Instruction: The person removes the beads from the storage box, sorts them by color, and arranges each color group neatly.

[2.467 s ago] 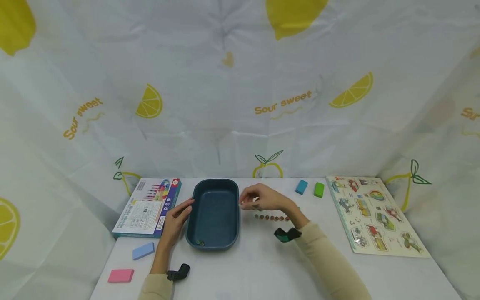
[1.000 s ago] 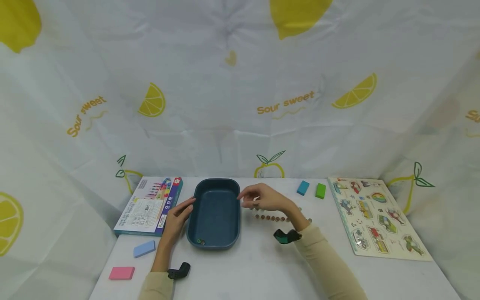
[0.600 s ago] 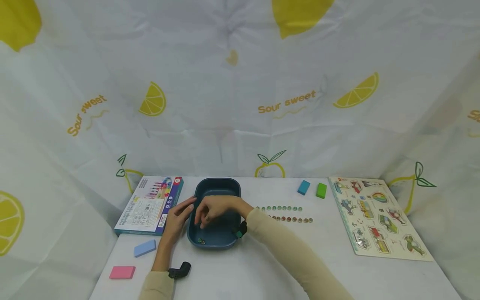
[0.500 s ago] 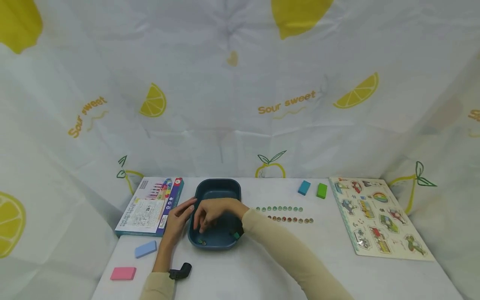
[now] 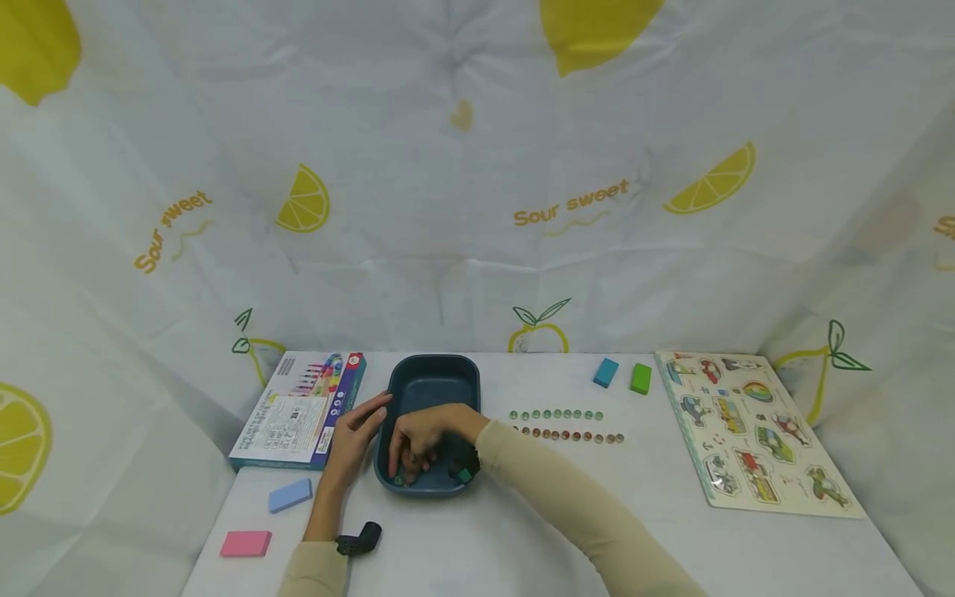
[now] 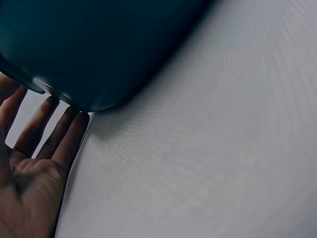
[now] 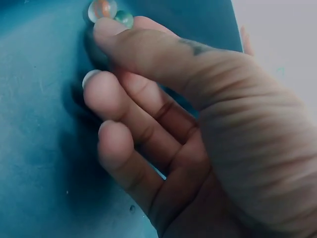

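Note:
In the head view, a dark blue tray stands on the white table. My left hand is at its left side, and the left wrist view has those fairly straight fingers touching the tray's outer wall. My right hand reaches down into the tray's near-left corner, thumb and index finger around two glass marbles. The right wrist view gives an orange-striped clear marble beyond the thumb tip and a green marble between thumb and index finger. Whether they grip it is unclear. The other fingers curl loosely.
Right of the tray lie a row of green marbles and a row of reddish-brown marbles. Around them are a blue block, green block, puzzle board, boxed set, light blue block and pink block.
My right hand has left the left end of the marble rows, crossed left into the tray and come down to the marbles in its near-left corner. The left hand stays at the tray.

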`<state>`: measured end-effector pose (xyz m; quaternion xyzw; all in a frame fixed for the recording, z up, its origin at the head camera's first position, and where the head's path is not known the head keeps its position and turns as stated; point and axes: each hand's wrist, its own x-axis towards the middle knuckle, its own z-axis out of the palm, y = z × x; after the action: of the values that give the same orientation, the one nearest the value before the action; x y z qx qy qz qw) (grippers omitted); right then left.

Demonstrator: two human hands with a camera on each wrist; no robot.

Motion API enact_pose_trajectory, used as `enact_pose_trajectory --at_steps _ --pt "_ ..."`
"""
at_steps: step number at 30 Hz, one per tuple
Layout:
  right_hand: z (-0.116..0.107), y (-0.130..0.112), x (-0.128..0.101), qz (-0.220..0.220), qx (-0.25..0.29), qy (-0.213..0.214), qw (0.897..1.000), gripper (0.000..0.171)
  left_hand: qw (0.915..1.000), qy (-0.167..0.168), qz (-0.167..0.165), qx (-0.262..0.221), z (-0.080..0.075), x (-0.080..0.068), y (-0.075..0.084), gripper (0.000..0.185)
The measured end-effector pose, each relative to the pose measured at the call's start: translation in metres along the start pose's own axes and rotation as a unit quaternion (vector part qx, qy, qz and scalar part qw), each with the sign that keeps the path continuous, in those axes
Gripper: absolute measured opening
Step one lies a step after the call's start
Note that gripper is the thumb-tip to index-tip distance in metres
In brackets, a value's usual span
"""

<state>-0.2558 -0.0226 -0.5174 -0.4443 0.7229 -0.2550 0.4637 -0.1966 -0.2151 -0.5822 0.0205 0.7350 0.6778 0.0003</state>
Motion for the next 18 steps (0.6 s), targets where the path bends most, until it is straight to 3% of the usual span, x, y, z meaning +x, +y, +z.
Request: enact_pose_trajectory --at_steps 18 --pt "0.0019 0.0006 -0.0002 -0.010 -0.031 0.011 0.999 0.012 0.9995 -0.007 0.020 -0.025 0.0001 0.0002 -0.0033 0.041"
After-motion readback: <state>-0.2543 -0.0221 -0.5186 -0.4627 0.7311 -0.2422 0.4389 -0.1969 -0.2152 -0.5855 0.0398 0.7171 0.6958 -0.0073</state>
